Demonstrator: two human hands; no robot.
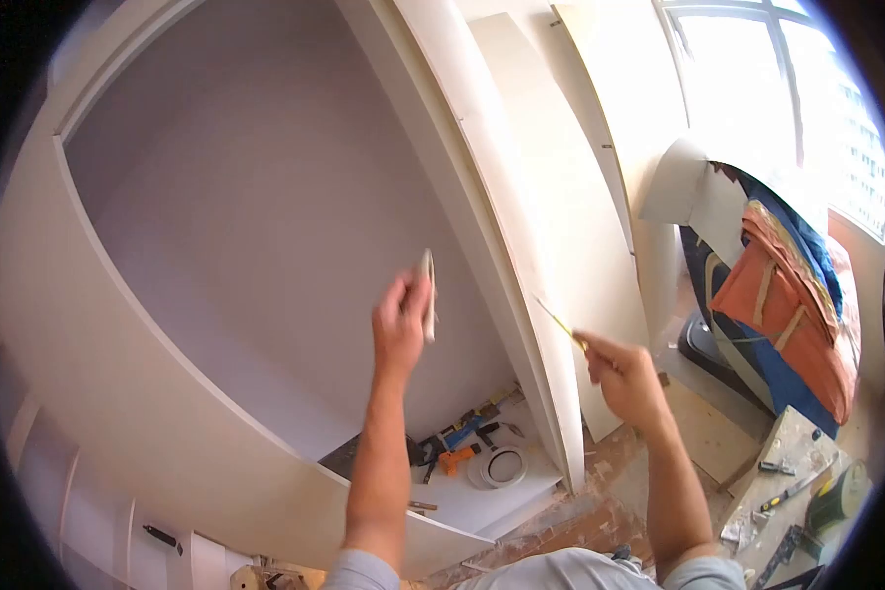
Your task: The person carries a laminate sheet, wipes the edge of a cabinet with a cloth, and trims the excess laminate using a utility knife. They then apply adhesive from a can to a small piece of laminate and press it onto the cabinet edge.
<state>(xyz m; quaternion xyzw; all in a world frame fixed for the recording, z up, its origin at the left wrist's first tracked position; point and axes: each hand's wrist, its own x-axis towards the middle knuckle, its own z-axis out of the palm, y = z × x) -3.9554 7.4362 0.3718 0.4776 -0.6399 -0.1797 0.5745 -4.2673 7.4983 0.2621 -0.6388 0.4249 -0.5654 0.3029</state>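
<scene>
My left hand is closed round a thin, pale flat piece, seen nearly edge-on and held upright in front of a large cabinet's grey back panel. My right hand grips a thin yellow stick with a narrow tip; its exact kind cannot be made out. That tip points up and left, near the cabinet's white side post. Neither held thing touches the other. Below my left hand, on the cabinet floor, lie an orange tool, a white ring-shaped roll and several other hand tools.
White boards lean to the right of the cabinet. Orange and blue bags are piled below the window. A stained bench at lower right bears a yellow-and-black knife and scraps. Debris litters the floor.
</scene>
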